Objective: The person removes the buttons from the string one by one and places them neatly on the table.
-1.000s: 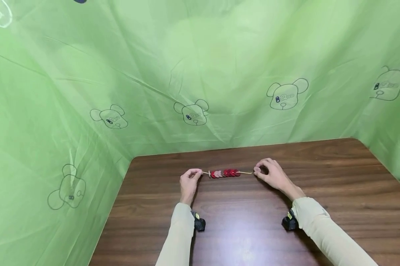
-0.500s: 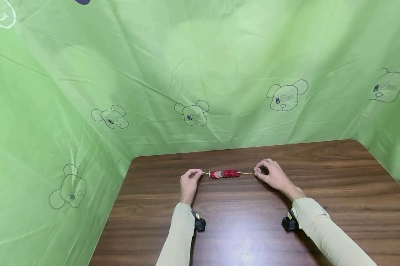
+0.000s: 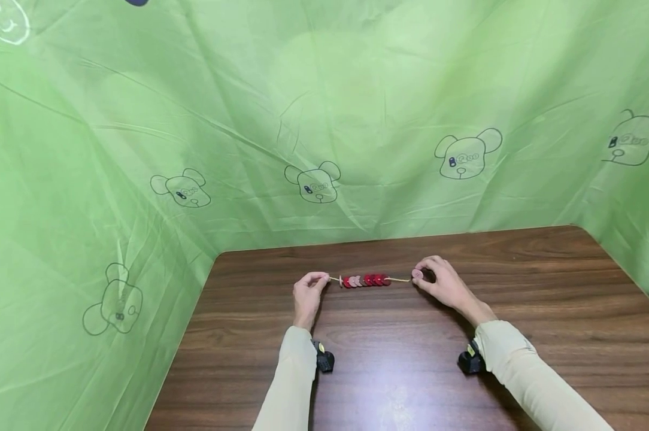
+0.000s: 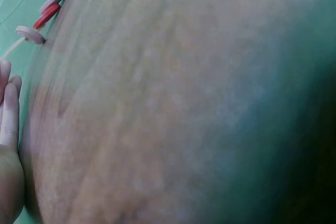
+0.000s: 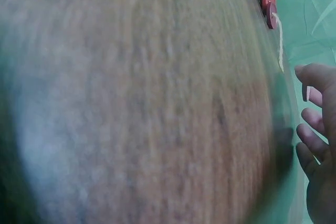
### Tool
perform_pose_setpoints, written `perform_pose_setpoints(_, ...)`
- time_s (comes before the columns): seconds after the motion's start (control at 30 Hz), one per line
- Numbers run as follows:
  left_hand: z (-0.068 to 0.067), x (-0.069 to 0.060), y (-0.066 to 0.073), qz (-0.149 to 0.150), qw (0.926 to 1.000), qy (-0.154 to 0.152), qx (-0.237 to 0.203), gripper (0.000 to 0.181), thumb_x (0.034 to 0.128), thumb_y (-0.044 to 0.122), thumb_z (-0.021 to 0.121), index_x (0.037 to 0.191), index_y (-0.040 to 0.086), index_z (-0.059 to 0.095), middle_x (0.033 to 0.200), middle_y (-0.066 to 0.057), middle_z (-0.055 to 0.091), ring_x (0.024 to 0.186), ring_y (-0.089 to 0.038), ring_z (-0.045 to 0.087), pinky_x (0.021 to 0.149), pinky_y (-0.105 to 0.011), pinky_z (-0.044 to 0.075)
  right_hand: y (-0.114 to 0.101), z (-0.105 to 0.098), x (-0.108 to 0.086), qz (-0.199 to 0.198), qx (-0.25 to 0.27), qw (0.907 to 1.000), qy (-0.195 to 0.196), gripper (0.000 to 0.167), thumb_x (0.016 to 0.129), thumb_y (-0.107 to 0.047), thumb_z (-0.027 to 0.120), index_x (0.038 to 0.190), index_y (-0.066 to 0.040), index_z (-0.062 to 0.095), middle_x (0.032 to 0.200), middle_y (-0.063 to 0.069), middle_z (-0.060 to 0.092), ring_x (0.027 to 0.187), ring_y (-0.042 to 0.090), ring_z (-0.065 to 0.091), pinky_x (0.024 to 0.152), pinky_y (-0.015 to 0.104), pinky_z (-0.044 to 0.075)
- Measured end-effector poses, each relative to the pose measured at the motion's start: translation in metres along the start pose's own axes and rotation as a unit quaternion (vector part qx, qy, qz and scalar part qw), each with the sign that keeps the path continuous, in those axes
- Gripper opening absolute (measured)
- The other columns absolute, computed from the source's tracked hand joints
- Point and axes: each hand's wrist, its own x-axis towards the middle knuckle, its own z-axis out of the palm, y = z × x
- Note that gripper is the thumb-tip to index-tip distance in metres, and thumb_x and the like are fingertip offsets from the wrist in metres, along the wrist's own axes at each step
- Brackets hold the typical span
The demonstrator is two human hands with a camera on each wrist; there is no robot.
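Observation:
A row of round buttons (image 3: 366,281) in red, pink and dark tones is threaded on a pale cord and lies on the wooden table in the head view. My left hand (image 3: 307,294) pinches the cord's left end between thumb and fingertips. Close to that end, one pale button (image 4: 30,34) stands a little apart from the row in the left wrist view. At the other side my right hand (image 3: 444,284) pinches a loose pink button (image 3: 417,274) between thumb and finger. The cord's free right end (image 3: 405,280) stops just short of it.
The brown wooden table (image 3: 389,341) runs under both forearms. Behind it and at both sides hangs a green curtain (image 3: 357,120) with printed bear faces. A black wrist camera (image 3: 324,358) sits at the left cuff, another black wrist camera (image 3: 469,359) at the right cuff.

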Motion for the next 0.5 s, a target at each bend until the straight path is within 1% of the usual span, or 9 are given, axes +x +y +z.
perform_pose_setpoints(0.1,0.0,0.0,0.001,0.0,1.0,0.0,0.001,0.014,0.0821,0.017,0.076,0.089,0.005,0.075,0.086,-0.006,0.074,0.073,-0.006,0.064,0.065,-0.016,0.047,-0.002,0.0,0.001,-0.006,0.001,1.0,0.0,0.024,0.082,-0.023,0.075,0.1,-0.011,0.065,0.112,0.011,0.059,0.109,0.03,0.052,0.096,0.048,0.039)
perform_pose_setpoints(0.23,-0.001,0.0,0.001,-0.003,1.0,0.0,-0.002,0.01,0.0822,0.017,0.076,0.087,0.008,0.075,0.085,-0.005,0.074,0.072,-0.007,0.064,0.064,-0.016,0.047,-0.006,0.0,0.001,-0.012,0.001,0.9999,-0.001,0.024,0.082,-0.022,0.075,0.101,-0.011,0.065,0.112,0.011,0.059,0.109,0.03,0.052,0.097,0.048,0.038)
perform_pose_setpoints(0.4,-0.001,0.0,0.001,-0.005,1.0,-0.004,-0.008,0.006,0.082,0.018,0.076,0.086,0.013,0.076,0.084,-0.002,0.073,0.072,-0.007,0.064,0.064,-0.017,0.047,-0.016,0.001,0.002,-0.018,0.004,0.9998,-0.006,0.025,0.082,-0.022,0.075,0.102,-0.011,0.065,0.114,0.011,0.059,0.11,0.031,0.052,0.098,0.05,0.039)
perform_pose_setpoints(0.5,-0.001,0.0,0.0,-0.005,0.9999,-0.007,-0.011,0.007,0.0817,0.019,0.076,0.086,0.013,0.075,0.084,-0.002,0.073,0.073,-0.007,0.064,0.064,-0.017,0.047,-0.025,0.001,0.002,-0.027,0.008,0.9996,-0.007,0.025,0.082,-0.022,0.075,0.103,-0.012,0.065,0.114,0.009,0.059,0.11,0.03,0.052,0.098,0.05,0.039)
